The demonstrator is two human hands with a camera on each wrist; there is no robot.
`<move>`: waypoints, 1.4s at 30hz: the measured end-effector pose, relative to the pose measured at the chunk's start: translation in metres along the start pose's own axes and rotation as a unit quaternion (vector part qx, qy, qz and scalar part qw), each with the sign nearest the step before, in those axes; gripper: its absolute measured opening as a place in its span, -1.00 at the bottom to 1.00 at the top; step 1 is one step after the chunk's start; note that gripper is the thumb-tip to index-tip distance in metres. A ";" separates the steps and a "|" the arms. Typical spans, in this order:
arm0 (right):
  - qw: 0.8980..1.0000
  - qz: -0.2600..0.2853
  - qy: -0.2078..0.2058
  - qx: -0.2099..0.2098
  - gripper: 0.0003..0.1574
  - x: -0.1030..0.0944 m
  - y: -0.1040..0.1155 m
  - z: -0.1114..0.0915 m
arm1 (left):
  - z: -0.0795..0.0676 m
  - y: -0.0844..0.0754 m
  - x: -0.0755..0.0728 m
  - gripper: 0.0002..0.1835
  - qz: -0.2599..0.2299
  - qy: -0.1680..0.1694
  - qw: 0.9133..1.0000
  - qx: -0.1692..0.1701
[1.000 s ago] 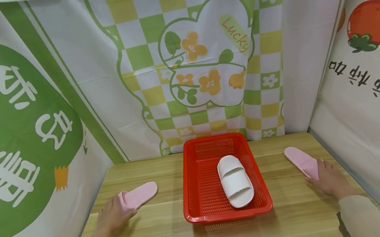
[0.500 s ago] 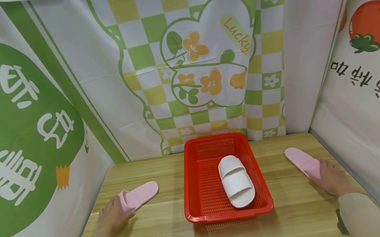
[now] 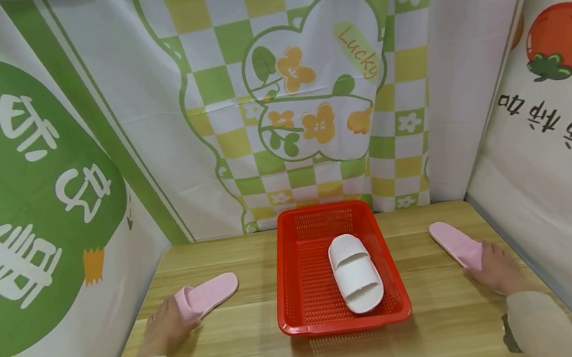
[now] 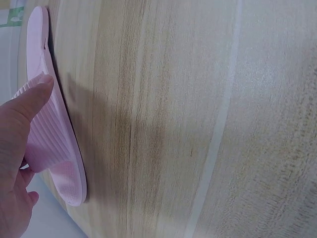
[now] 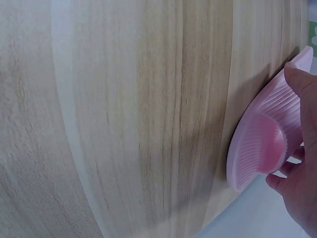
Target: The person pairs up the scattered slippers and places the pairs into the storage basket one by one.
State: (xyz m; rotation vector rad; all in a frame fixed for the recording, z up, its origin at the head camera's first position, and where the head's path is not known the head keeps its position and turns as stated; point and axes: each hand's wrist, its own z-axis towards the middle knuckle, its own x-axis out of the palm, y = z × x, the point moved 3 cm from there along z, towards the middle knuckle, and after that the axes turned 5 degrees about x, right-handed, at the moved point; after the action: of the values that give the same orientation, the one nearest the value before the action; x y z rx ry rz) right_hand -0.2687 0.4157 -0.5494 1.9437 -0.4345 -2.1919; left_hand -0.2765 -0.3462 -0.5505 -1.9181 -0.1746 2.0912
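Observation:
On the left of the table, my left hand [image 3: 166, 326] grips a pink slipper [image 3: 213, 294] across its ribbed strap. The left wrist view shows the thumb along one edge of that strap [image 4: 48, 134], with the other fingers on the far side. Over on the right, a second pink slipper [image 3: 453, 240] is held in my right hand [image 3: 498, 271]. In the right wrist view its thumb lies on the strap and its fingers curl at the opposite side, by the footbed [image 5: 245, 158]. The palm partly covers each slipper.
Between the hands stands a red plastic basket [image 3: 287, 273] with mesh walls. White slippers [image 3: 355, 274] lie in its right half, two ribbed straps showing. Printed curtains [image 3: 229, 150] enclose the wooden table [image 3: 243, 356] at the back and both sides.

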 end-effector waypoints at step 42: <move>1.000 -0.005 -0.017 0.019 0.14 0.008 -0.004 -0.001 | 0.008 -0.015 -0.001 -0.13 0.060 -0.030 0.997 0.033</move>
State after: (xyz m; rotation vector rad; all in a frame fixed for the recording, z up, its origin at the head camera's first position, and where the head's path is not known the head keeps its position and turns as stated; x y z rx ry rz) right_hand -0.2687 0.4168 -0.5585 1.9352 -0.4758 -2.2412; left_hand -0.2823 -0.3310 -0.5441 -1.8715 -0.0029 2.2039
